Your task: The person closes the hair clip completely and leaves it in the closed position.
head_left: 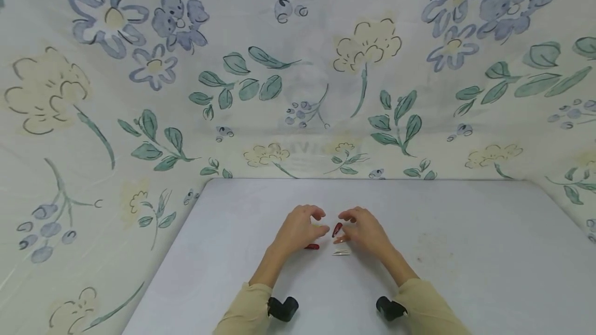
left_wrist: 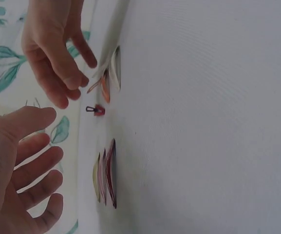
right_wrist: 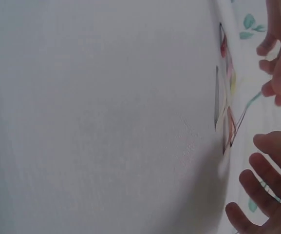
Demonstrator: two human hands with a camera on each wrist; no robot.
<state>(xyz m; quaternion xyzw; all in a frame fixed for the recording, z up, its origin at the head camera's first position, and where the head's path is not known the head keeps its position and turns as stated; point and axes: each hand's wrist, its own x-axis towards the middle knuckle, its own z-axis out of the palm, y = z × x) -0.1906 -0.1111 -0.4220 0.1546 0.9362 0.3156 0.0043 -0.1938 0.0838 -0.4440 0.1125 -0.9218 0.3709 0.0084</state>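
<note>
My left hand [head_left: 300,229] hovers over the table with fingers loosely bent and apart, holding nothing. Facing it, my right hand [head_left: 365,229] has its thumb and fingers spread, also without anything in them. Between the two lies a small red hair clip [head_left: 337,229], touched by neither hand. Beneath the right hand are an orange-brown clip [left_wrist: 105,88] and a white clip [left_wrist: 115,70]. On the left hand's side, a dark red clip [left_wrist: 112,175] lies in a row with a pink clip [left_wrist: 103,176] and a yellow-green clip [left_wrist: 96,178].
The white table [head_left: 465,273] extends to both sides. Floral cloth [head_left: 298,66] hangs behind it and at the sides. Black wrist cameras [head_left: 283,309] are strapped near the sleeves.
</note>
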